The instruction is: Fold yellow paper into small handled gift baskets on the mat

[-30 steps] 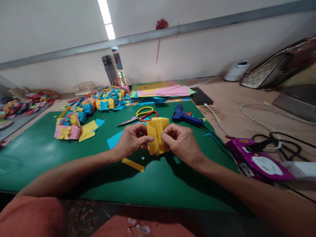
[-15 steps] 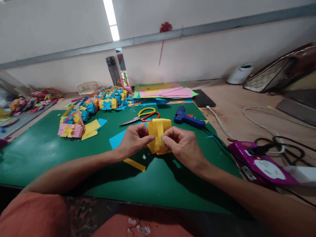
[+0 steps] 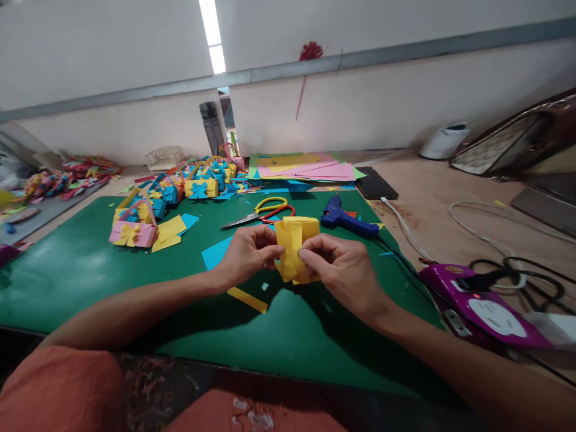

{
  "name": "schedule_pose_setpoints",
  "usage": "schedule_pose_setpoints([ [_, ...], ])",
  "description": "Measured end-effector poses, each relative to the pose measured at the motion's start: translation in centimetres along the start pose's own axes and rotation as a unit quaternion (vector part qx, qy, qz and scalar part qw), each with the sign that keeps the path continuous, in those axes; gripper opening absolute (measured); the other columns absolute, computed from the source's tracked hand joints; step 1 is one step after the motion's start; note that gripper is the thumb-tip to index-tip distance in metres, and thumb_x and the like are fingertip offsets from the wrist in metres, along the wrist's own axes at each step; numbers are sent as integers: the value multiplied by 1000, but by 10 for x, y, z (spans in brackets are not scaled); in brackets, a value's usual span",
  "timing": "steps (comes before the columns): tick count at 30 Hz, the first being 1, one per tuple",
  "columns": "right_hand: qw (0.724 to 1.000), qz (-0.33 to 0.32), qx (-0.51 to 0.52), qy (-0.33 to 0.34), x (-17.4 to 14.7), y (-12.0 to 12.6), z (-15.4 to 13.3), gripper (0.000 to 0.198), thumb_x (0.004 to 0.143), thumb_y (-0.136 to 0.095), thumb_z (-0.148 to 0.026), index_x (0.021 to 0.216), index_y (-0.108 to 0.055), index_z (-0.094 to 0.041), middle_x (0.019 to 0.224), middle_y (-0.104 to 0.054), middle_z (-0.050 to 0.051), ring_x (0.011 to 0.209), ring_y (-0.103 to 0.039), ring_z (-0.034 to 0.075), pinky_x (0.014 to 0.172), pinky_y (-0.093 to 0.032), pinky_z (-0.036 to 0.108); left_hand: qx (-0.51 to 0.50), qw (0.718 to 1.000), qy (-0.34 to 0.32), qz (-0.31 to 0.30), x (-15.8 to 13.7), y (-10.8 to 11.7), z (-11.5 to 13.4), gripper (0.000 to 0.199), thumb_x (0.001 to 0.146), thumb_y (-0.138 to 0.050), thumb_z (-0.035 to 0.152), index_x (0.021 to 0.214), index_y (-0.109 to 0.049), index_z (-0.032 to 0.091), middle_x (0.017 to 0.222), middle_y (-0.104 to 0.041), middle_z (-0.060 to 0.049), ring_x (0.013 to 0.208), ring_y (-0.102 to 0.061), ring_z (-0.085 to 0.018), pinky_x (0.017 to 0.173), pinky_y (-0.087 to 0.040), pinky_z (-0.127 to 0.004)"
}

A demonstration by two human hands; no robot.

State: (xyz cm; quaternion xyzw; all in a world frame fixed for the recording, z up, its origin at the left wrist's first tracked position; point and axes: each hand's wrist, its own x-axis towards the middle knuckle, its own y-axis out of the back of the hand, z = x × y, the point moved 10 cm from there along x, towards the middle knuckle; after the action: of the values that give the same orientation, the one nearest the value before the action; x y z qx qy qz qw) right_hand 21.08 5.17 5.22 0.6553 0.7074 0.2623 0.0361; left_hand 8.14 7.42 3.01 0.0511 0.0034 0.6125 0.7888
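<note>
The yellow paper [image 3: 294, 240] is being held upright between the left hand [image 3: 247, 255] and the right hand [image 3: 344, 264], one side of it being pinched by the thumb and fingers of each. Its left panel, flaring outward a second ago, is now being drawn flatter against the upright middle fold, so the front is apparently being brought closer together; the fold's edge is being pressed by the right thumb, and the shaping is probably still being worked out. Nearer than the hands, a yellow strip [image 3: 247, 299] is being left on the green mat [image 3: 67, 270]. Just beyond them, scissors [image 3: 257, 214] and a blue glue gun [image 3: 348, 222] are being kept within reach. Well to their left, small paper baskets [image 3: 137, 234] are being kept in a cluster. To their right, the bare brown bench [image 3: 418, 198] is being shared by a phone [image 3: 378, 183] and a purple power strip [image 3: 497, 315]. Farthest away, the bench is being bounded by a pale wall [image 3: 135, 132].
</note>
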Motion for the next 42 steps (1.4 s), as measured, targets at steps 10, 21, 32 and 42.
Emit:
schedule_pose_setpoints([
  [10, 998, -9, -50, 39, 1, 1, -14, 14, 75, -57, -25, 67, -66, -17, 63, -65, 0, 56, -56, 12, 51, -43, 22, 16, 995, 37, -87, 0, -11, -3, 15, 73, -60, 27, 71, -58, 12, 51, -52, 6, 39, -43, -4, 40, -35, -17],
  [21, 999, -35, -42, -3, 3, -3, -7, 16, 74, -56, -28, 65, -63, -16, 59, -61, 0, 54, -53, 12, 49, -40, 23, 49, 998, -19, -16, -1, -7, 24, 7, 70, -60, 18, 72, -60, 11, 56, -53, 5, 47, -43, -5, 47, -37, -17],
  [32, 998, -43, 27, -41, 5, -3, -2, 10, 71, -57, -21, 61, -58, -17, 55, -58, -3, 48, -55, 10, 47, -42, 21, -7, 997, 13, -79, -1, -12, 11, 12, 69, -62, 15, 79, -62, 10, 56, -57, 4, 40, -48, -4, 40, -40, -15],
  [42, 998, -57, -3, 1, 4, -6, -12, 14, 75, -53, -20, 67, -64, -17, 55, -61, -2, 48, -57, 11, 50, -43, 22, -10, 997, 57, -57, -2, -7, 7, 15, 70, -63, 10, 85, -64, 8, 56, -62, 2, 40, -58, -7, 39, -45, -14],
])
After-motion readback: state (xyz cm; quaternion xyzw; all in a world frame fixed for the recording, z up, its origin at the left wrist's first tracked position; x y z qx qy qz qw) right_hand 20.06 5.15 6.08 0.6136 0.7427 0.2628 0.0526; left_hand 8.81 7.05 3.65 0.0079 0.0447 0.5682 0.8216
